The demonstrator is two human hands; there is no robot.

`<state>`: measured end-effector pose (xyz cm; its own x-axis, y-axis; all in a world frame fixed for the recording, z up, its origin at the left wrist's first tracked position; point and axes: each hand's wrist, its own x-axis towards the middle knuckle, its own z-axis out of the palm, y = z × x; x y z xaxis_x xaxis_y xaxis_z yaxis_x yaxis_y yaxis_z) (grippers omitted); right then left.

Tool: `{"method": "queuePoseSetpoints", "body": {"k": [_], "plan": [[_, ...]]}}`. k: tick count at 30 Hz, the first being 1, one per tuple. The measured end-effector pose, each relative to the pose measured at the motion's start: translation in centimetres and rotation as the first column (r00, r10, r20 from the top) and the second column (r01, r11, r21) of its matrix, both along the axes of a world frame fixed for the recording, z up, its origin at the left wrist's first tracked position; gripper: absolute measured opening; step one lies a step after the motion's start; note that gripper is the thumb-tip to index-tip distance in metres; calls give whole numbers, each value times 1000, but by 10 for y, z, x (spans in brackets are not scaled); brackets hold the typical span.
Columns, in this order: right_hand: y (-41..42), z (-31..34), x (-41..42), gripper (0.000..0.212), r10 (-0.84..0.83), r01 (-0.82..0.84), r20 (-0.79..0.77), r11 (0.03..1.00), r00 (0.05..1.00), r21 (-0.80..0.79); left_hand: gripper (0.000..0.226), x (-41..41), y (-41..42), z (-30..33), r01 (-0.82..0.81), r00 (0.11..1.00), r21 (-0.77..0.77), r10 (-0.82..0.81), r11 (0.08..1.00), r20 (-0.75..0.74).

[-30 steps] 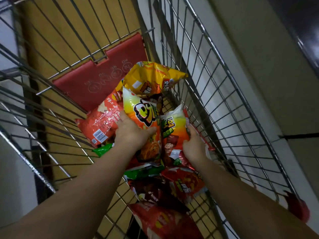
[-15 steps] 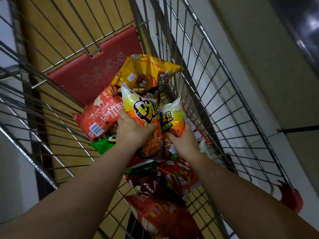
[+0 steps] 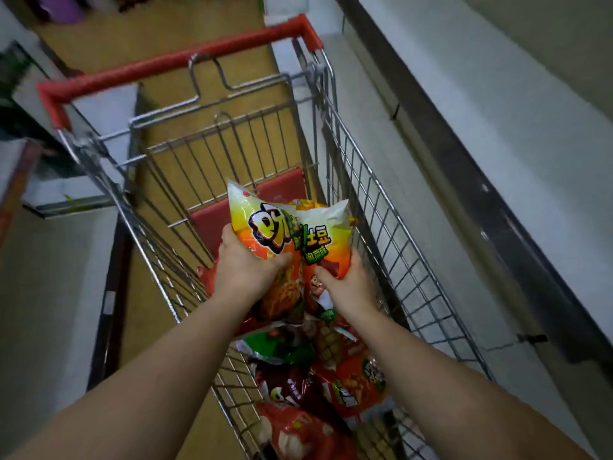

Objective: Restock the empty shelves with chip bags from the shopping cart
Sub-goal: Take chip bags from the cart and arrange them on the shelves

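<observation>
Two chip bags are held up side by side over the shopping cart, their edges overlapping. The left hand grips the left chip bag, thumb curled across its front; the right hand grips the right chip bag. More bags lie in the cart at six o'clock. The red handle sits at twelve o'clock.

Cart: before me, shelf on its right.
Bags: in cart, below my hands.

"土豆" on right chip bag
</observation>
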<state>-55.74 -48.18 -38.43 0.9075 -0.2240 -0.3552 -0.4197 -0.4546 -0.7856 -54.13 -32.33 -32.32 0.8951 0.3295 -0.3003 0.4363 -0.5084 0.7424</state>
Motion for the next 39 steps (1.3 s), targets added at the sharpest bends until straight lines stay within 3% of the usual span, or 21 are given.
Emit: {"method": "queuePoseSetpoints", "body": {"k": [18,26,39], "plan": [[17,221,18,61,54,-92,442,994,896,66,108,-19,36,183,-141,882,-25,137,990,451],[19,314,4,62,-34,10,620,999,784,42,104,-10,43,267,19,761,-30,5,999,648],[35,425,-72,62,-297,356,785,929,544,104,104,-19,59,378,403,584,-1,-256,915,771]]}}
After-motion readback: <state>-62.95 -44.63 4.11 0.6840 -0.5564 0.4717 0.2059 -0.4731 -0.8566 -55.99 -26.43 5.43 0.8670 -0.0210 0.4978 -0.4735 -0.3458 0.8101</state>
